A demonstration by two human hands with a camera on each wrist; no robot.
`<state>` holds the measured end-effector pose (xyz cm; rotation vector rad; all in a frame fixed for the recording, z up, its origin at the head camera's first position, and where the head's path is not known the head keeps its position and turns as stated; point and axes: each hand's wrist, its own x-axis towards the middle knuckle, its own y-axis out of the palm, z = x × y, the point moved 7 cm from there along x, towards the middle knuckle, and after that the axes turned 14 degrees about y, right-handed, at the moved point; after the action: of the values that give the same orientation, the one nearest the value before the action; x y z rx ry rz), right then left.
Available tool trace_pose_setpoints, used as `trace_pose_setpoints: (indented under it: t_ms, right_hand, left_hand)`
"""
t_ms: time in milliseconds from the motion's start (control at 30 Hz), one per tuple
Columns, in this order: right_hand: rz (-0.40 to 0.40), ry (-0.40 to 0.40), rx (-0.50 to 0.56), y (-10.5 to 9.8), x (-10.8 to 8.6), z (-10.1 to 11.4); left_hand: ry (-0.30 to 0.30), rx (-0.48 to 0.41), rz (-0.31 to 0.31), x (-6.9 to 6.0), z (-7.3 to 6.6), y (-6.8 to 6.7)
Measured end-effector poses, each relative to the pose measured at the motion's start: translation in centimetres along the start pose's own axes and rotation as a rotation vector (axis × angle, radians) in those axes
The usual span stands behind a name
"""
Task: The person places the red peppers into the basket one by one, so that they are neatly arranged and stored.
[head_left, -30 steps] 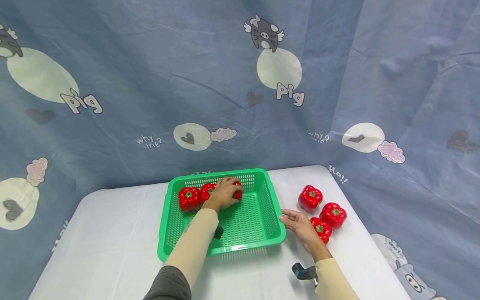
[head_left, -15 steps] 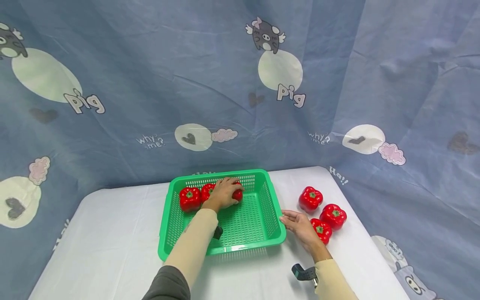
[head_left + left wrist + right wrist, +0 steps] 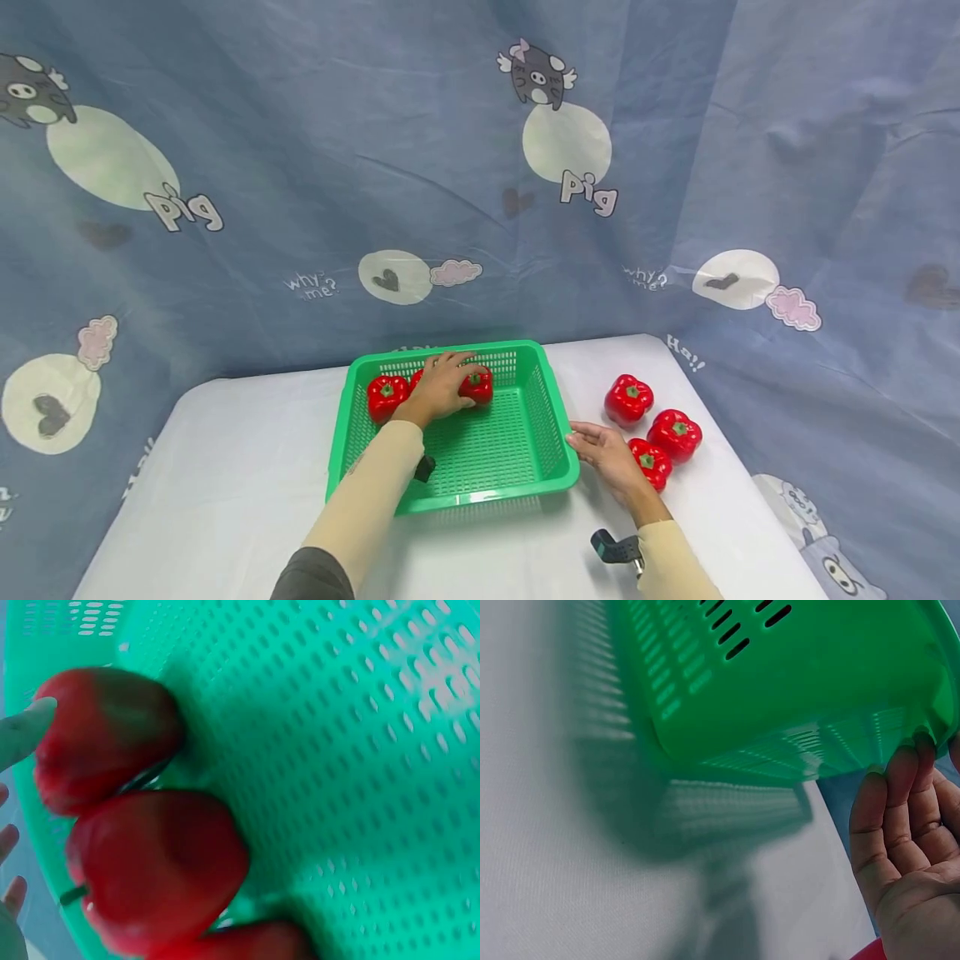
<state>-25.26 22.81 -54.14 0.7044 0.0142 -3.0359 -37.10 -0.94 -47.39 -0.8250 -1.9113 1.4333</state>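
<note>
In the head view the left hand (image 3: 439, 389), fingers spread, reaches over a glossy red bell pepper (image 3: 477, 387) in the green perforated plastic basket (image 3: 487, 450), apparently settling it; in the left wrist view its thumb meets the pepper's edge, so lifting clear seems called for; in the right wrist view the right hand (image 3: 915, 855) steadies the basket with straight, close-set fingers.

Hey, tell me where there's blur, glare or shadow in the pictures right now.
Head view: small highlights glint on the red peppers outside the basket; left wrist: the peppers inside look soft, with pale glare at upper right; right wrist: the basket throws a soft-edged shadow onto the white table.
</note>
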Motion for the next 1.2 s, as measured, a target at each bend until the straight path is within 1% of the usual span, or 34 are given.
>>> trace_pose_setpoints:
  t_ms: [67, 167, 233, 300, 367, 500, 600, 733, 800, 867, 967, 1033, 1100, 1200]
  right_hand:
    - [-0.007, 0.005, -0.003, -0.1, 0.0, 0.0]
    - [0.003, 0.007, -0.007, -0.1, 0.1, 0.0]
    - [0.009, 0.009, -0.009, -0.2, 0.1, 0.0]
    - [0.015, 0.008, -0.013, -0.2, 0.0, -0.1]
    - [0.017, 0.007, -0.016, -0.2, 0.0, -0.1]
    - [-0.010, 0.022, -0.004, -0.4, 0.0, -0.2]
    - [-0.026, 0.034, 0.009, -0.4, 0.1, -0.3]
    - [-0.016, 0.032, 0.005, -0.2, 0.1, -0.3]
    - [-0.016, 0.030, 0.006, -0.2, 0.1, -0.2]
    - [-0.019, 0.034, 0.003, -0.2, 0.1, -0.2]
    - [-0.031, 0.041, 0.009, -0.2, 0.0, -0.2]
    - [-0.034, 0.047, 0.014, -0.2, 0.0, -0.2]
    - [-0.038, 0.047, 0.017, -0.2, 0.0, -0.2]
    - [-0.042, 0.045, 0.005, -0.2, -0.1, -0.1]
  left_hand:
    - [0.007, -0.008, -0.031, -0.5, 0.1, -0.8]
    - [0.023, -0.042, -0.071, -1.4, 0.1, -1.8]
    - [0.028, -0.054, -0.079, -2.0, 0.1, -2.3]
    - [0.020, -0.063, -0.082, -2.6, 0.2, -2.6]
    - [-0.010, -0.081, -0.086, -3.3, 0.3, -3.0]
    - [-0.082, -0.134, -0.095, -4.4, 0.5, -3.7]
    - [-0.120, -0.176, -0.122, -5.2, 0.7, -4.2]
    - [-0.182, -0.230, -0.181, -6.6, 1.3, -4.9]
    - [-0.212, -0.264, -0.221, -7.4, 1.7, -5.4]
    - [-0.241, -0.325, -0.268, -8.2, 2.0, -5.8]
    - [-0.256, -0.421, -0.344, -9.3, 2.4, -6.5]
    - [-0.281, -0.471, -0.380, -10.1, 2.7, -6.8]
    - [-0.316, -0.497, -0.397, -10.9, 3.1, -6.9]
    - [-0.385, -0.520, -0.404, -12.2, 3.7, -6.8]
